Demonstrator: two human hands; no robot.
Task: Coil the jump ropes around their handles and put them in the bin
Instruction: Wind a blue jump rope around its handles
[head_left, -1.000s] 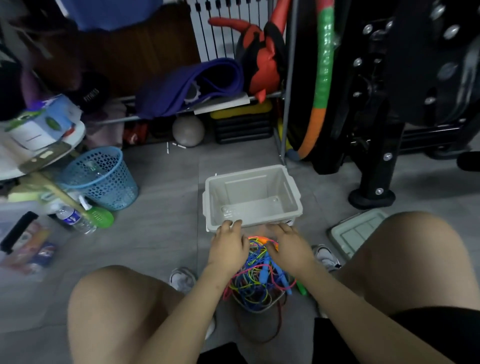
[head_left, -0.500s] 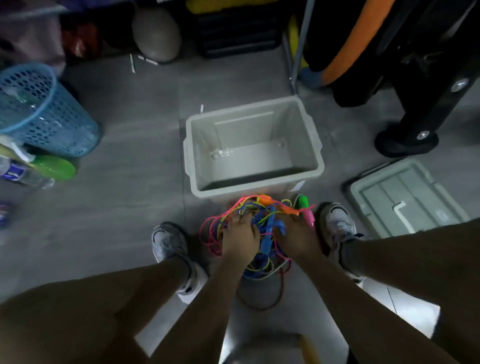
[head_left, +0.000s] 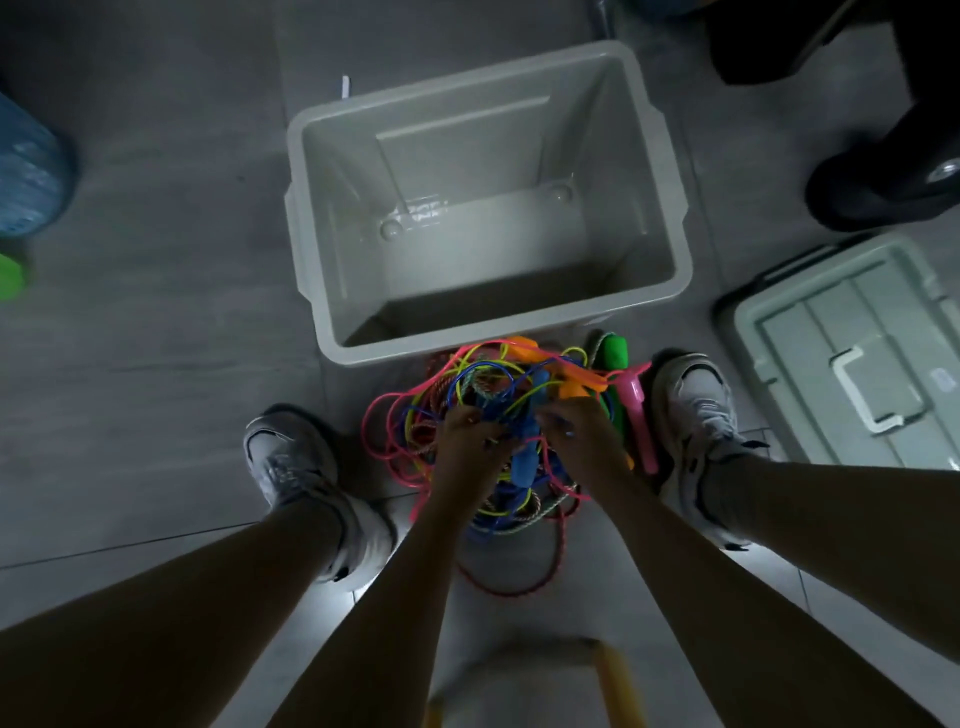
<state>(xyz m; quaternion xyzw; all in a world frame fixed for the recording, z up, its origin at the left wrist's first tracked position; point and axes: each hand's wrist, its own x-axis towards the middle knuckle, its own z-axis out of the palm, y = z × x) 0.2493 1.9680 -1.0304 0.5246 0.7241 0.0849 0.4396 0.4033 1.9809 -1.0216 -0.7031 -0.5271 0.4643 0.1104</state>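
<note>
Tangled bright ropes (head_left: 470, 415) lay before the empty bin (head_left: 670, 208); both hands, left hand (head_left: 467, 447) and right hand (head_left: 582, 436), curled into the cords, should free one handle first.

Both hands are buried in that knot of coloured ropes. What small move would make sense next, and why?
Probably lift one handle, perhaps the blue handle lying between the left hand and right hand, and draw its rope free. The ropes are still one tangled heap on the floor, and the bin holds nothing yet, so none can be coiled until separated.
</note>
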